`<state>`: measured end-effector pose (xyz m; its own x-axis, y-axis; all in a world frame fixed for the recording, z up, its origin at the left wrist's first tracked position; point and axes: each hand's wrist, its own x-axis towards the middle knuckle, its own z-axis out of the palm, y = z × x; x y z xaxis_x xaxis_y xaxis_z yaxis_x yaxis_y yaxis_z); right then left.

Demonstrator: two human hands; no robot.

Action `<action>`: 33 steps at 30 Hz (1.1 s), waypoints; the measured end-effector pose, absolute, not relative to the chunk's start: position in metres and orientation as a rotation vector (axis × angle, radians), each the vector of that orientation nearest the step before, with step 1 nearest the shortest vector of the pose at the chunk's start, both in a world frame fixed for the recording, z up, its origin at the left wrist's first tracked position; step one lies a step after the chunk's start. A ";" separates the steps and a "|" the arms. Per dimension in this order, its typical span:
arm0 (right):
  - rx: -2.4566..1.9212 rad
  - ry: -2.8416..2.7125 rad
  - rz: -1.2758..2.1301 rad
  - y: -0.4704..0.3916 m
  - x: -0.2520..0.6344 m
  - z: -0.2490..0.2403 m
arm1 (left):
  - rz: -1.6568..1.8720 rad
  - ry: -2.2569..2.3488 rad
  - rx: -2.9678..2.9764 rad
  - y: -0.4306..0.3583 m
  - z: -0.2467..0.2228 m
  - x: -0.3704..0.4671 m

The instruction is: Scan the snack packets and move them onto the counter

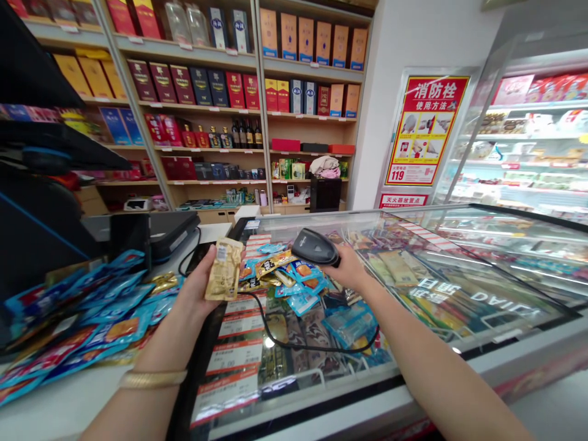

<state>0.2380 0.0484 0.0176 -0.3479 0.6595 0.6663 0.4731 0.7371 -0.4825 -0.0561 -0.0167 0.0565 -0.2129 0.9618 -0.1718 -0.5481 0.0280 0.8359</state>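
My left hand [204,277] is closed on a gold snack packet [225,269], held upright with a white barcode label facing me. In my right hand [348,266] is a black barcode scanner [316,247], its head pointing left toward the packet; a gap lies between them. The scanner's black cable [316,349] loops over the glass freezer lid [441,242]. Beneath the scanner lies a pile of blue and gold snack packets [301,285] on the glass. To the left of my left arm, a larger heap of blue snack packets [110,324] covers part of the white counter [92,386].
Dark checkout equipment [41,184] stands at the left, with a black cash drawer [168,233] behind the heap. Price labels [236,361] line the freezer's left edge. Shelves of boxed goods [204,89] fill the back wall. A lit display cooler [533,141] stands at the right.
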 end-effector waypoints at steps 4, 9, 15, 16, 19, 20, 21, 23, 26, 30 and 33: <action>-0.726 -2.110 0.356 0.035 0.226 0.021 | 1.543 0.863 0.512 -0.014 0.054 -0.059; -0.691 -2.194 0.399 0.024 0.217 0.023 | 1.516 0.878 0.497 -0.012 0.051 -0.059; -0.711 -2.256 0.356 0.021 0.214 0.023 | 1.509 0.904 0.506 -0.013 0.051 -0.056; -0.714 -2.254 0.355 0.021 0.214 0.023 | 1.507 0.911 0.507 -0.013 0.051 -0.057; -0.733 -2.256 0.367 0.022 0.214 0.022 | 1.497 0.913 0.517 -0.011 0.049 -0.059; -0.742 -2.262 0.373 0.022 0.214 0.022 | 1.494 0.910 0.519 -0.011 0.048 -0.060; -0.751 -2.266 0.378 0.023 0.215 0.022 | 1.488 0.902 0.521 -0.010 0.047 -0.061; -0.762 -2.267 0.384 0.023 0.215 0.021 | 1.482 0.887 0.521 -0.010 0.046 -0.062; -0.756 -2.268 0.385 0.023 0.215 0.021 | 1.488 0.870 0.515 -0.009 0.045 -0.063; -0.750 -2.279 0.379 0.023 0.214 0.022 | 1.496 0.836 0.506 -0.009 0.044 -0.064; -0.739 -2.277 0.376 0.023 0.214 0.023 | 1.500 0.829 0.499 -0.009 0.044 -0.063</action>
<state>0.2141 0.0226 0.0227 -0.5903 0.6041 0.5354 0.4001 0.7950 -0.4559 -0.0632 -0.0089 0.0438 -0.1182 0.9785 -0.1692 -0.6637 0.0489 0.7464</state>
